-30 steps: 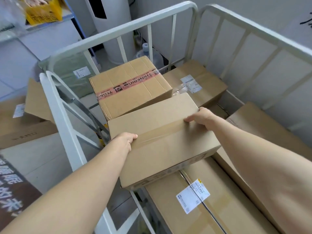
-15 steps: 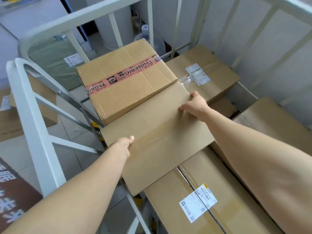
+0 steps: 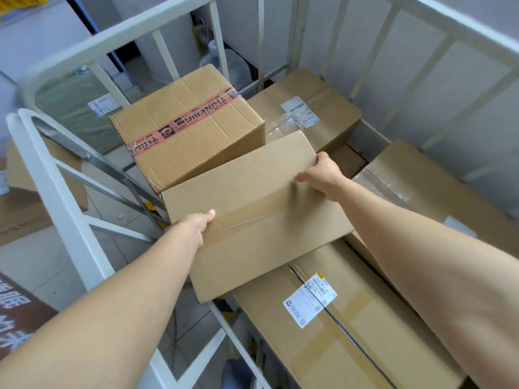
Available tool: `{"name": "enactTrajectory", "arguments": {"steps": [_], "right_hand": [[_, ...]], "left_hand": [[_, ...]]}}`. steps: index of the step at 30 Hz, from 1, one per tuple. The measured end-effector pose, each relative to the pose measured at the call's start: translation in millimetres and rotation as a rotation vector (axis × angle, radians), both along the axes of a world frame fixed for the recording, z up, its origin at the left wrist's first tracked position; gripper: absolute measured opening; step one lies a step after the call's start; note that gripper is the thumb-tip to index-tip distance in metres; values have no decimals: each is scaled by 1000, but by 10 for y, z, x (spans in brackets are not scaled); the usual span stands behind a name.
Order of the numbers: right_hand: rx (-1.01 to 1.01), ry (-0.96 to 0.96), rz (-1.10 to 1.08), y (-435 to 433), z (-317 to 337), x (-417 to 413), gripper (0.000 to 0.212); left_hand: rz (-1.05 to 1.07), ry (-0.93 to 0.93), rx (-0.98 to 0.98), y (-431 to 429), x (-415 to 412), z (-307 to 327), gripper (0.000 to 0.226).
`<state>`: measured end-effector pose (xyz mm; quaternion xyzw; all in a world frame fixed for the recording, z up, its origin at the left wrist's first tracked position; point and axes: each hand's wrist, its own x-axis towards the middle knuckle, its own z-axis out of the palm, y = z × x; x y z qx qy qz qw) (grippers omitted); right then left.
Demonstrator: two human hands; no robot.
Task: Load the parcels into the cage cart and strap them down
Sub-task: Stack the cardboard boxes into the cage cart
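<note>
Both the left grip (image 3: 196,226) and the right grip (image 3: 323,175) clasp the flat brown cardboard box (image 3: 252,220) over the white metal cage cart (image 3: 54,197).

Centre frame, a plain tan box (image 3: 252,220) carries one darker tan tape stripe. Behind it, a tan carton (image 3: 202,155) is banded in salmon-pink tape (image 3: 182,126) with black lettering. The cart (image 3: 53,192) bars are white. Lower centre, a white label (image 3: 310,299) with black print; upper left, a grey-green parcel (image 3: 70,108).
</note>
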<state>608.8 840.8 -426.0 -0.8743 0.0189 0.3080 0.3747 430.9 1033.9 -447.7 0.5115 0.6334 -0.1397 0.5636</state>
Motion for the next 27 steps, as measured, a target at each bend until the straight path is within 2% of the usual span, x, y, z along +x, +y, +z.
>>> {"name": "enactTrajectory", "arguments": {"steps": [3,4,6,7,9,10,12,13,16,22,25,27], "right_hand": [[6,36,-93,-394,118,-219,55],[3,57,-124,-539,150,-313,55],[-14,113,-195,-839,194,-506,58],[-27,142,-235,-996,200,-603,60],[-56,191,-321,-1326,188,-797,60],[-67,216,-365,-1483,174,-890,59],[-87,275,-443,-1775,120,-1081,55],[-103,300,-486,-1926,89,-1191,53],[-153,344,-608,-2293,30,-1502,49],[-158,449,-819,-2823,98,-2044,56],[-112,565,-897,-2941,145,-2302,65],[-77,614,-933,-2970,144,-2394,71]], "left_hand": [[-37,127,19,28,-50,-58,96],[-84,137,48,121,-40,-298,102],[-197,189,128,448,72,-1181,113],[-243,204,161,447,154,-1371,123],[-338,215,168,-29,215,-865,139],[-394,222,161,-348,222,-439,135],[-559,252,157,-921,231,279,104],[-629,271,185,-1069,263,267,96],[-713,280,256,-1459,352,126,101],[-1068,243,322,-2038,454,30,102],[-1199,233,348,-2176,476,44,89],[-1281,231,289,-2213,478,42,79]]}}
